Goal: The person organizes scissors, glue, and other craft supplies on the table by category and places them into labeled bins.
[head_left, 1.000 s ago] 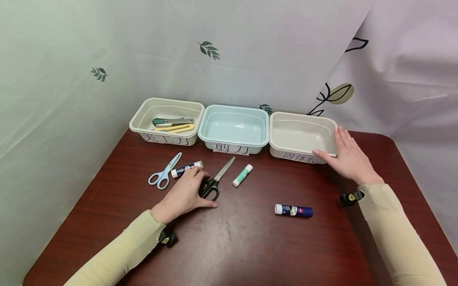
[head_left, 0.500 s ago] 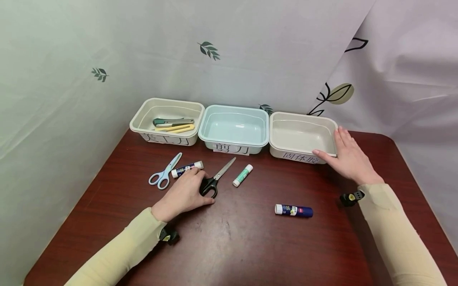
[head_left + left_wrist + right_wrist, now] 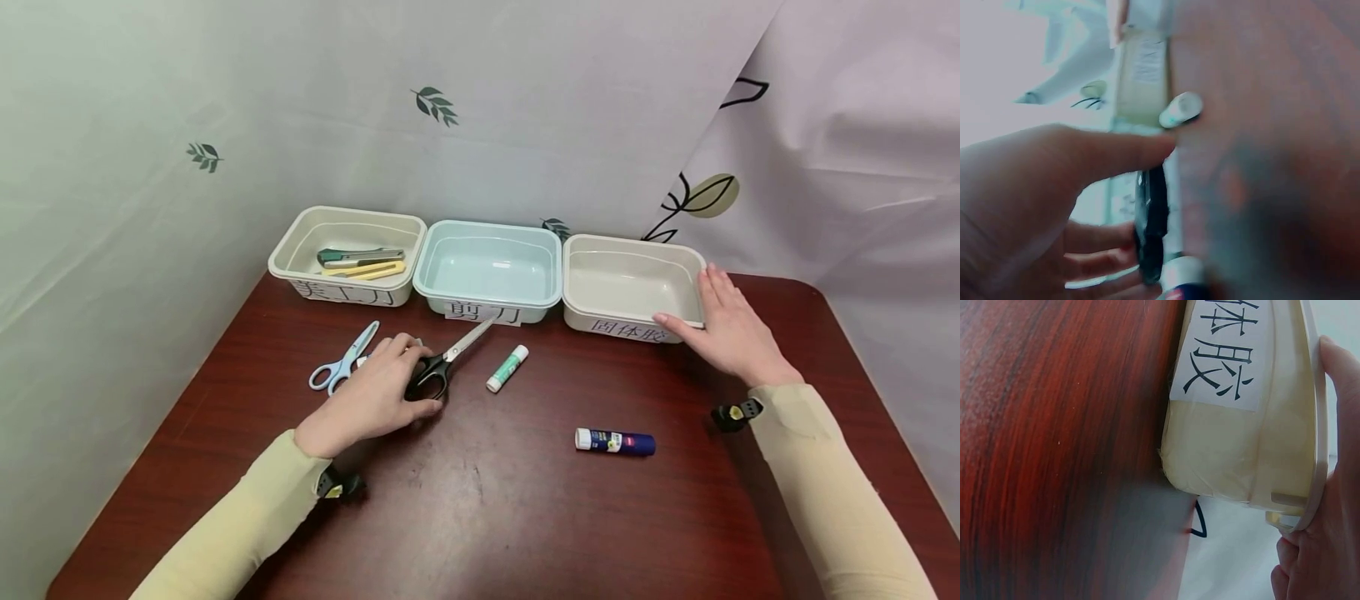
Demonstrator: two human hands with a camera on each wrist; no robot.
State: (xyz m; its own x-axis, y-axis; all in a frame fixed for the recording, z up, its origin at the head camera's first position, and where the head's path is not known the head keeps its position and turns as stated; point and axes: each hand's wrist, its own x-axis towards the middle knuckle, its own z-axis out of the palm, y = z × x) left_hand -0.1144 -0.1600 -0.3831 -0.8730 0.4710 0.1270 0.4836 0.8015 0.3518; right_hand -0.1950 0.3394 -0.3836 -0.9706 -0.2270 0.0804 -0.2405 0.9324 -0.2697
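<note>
Dark red table (image 3: 510, 508), left grip (image 3: 375, 396) clasping black scissors (image 3: 442, 367), right grip (image 3: 731, 333) flat against cream bin (image 3: 630, 287)

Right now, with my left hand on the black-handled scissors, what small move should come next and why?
Probably lift the black-handled scissors toward the empty light blue plastic bin: your left hand already grips the handles, and the blades point at that bin just ahead.

1. A dark red-brown wooden table (image 3: 525, 517) with rounded corners fills the lower part of the view.
2. Behind it hangs a pale green curtain (image 3: 225, 100) printed with small dark leaf sprigs (image 3: 434, 104).
3. To the right hangs a whitish curtain (image 3: 862, 167) with larger outlined leaves (image 3: 712, 194).
4. The light is soft and even; the tabletop shows a dull sheen.
</note>
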